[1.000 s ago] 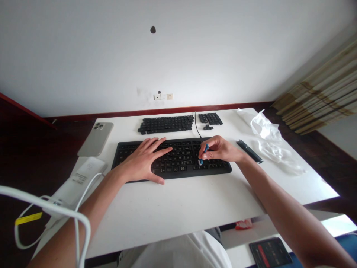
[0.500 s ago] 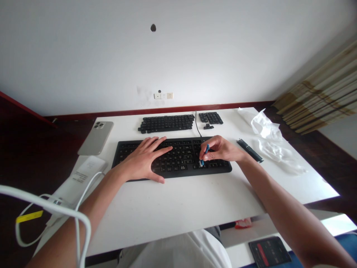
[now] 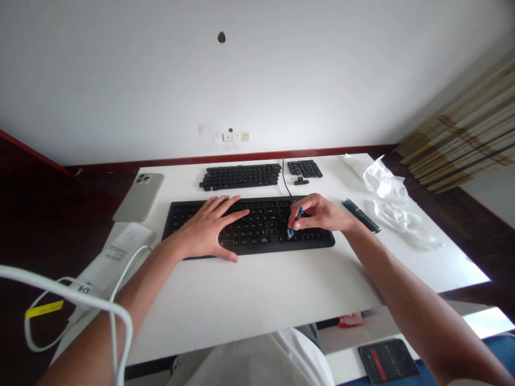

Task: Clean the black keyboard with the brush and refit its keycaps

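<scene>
My left hand (image 3: 205, 228) rests flat with its fingers apart on a black computer keyboard (image 3: 257, 222). My right hand (image 3: 317, 213) pinches a slim blue tool (image 3: 297, 221) with a pale tip, which touches the keys right of centre. Above the keyboard lie rows of loose black keycaps (image 3: 240, 176), and a smaller block of keycaps (image 3: 304, 169) sits to their right.
A grey smartphone (image 3: 139, 197) lies at the white table's (image 3: 257, 311) left edge, near a white box (image 3: 120, 257) with a white cable. On the right are a black bar (image 3: 361, 215) and crumpled clear plastic (image 3: 384, 182). A black cord (image 3: 285, 182) runs to the wall.
The whole scene sits slightly higher in the picture. Both hands stay on the keyboard, and the blue tool remains pinched at about the same spot.
</scene>
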The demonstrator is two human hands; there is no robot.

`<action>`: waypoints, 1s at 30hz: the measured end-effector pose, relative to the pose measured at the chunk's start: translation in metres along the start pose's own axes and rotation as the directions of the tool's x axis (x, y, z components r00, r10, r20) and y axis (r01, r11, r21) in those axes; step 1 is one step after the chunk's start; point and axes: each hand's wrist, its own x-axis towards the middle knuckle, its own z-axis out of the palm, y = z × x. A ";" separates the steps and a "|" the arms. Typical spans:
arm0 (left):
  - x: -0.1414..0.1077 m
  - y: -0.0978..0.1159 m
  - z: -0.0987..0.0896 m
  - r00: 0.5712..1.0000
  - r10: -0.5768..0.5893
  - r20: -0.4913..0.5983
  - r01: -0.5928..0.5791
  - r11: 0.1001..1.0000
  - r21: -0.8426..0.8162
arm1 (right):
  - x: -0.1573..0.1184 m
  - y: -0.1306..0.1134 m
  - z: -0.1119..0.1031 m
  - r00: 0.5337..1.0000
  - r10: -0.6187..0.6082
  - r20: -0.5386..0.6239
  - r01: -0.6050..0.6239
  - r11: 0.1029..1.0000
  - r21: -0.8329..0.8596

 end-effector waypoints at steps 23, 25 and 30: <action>0.000 -0.002 0.003 1.000 0.000 -0.013 0.000 1.000 0.013 | -0.001 0.002 0.000 0.999 -0.013 -0.031 0.012 0.999 -0.036; 0.000 -0.003 0.003 1.000 0.003 -0.015 -0.003 1.000 0.010 | -0.001 0.002 0.001 0.999 -0.012 -0.031 0.011 0.999 -0.033; 0.000 -0.004 0.004 1.000 0.003 -0.002 -0.003 1.000 0.011 | -0.001 0.002 0.000 0.999 -0.004 -0.033 0.003 1.000 -0.020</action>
